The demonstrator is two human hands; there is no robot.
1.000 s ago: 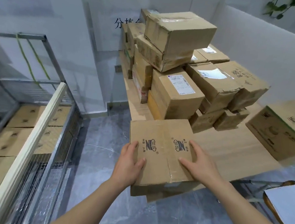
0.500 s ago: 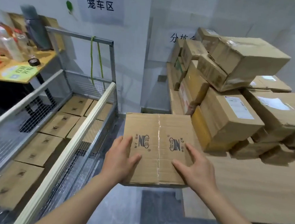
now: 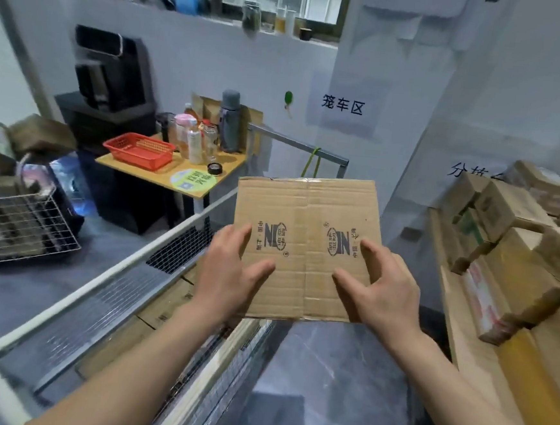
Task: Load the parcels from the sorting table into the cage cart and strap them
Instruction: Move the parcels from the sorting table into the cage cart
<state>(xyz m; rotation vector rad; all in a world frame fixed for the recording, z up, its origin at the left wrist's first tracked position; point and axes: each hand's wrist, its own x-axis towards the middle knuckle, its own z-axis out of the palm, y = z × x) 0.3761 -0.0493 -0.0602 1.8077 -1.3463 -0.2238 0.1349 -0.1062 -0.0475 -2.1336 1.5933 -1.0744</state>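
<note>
Parcel [image 3: 306,248] now over cage cart [image 3: 99,282], boxes [image 3: 162,305] inside

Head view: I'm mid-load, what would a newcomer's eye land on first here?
First, the cardboard parcel at centre frame, printed with two logos and held in the air by the left hand and right hand at its near corners. Below left, the mesh-walled cage cart already has flat boxes laid inside. Piled parcels crowd the right edge.

Parcel [image 3: 306,248] lifted off the sorting table [image 3: 463,330], now above cage cart [image 3: 74,300]
</note>
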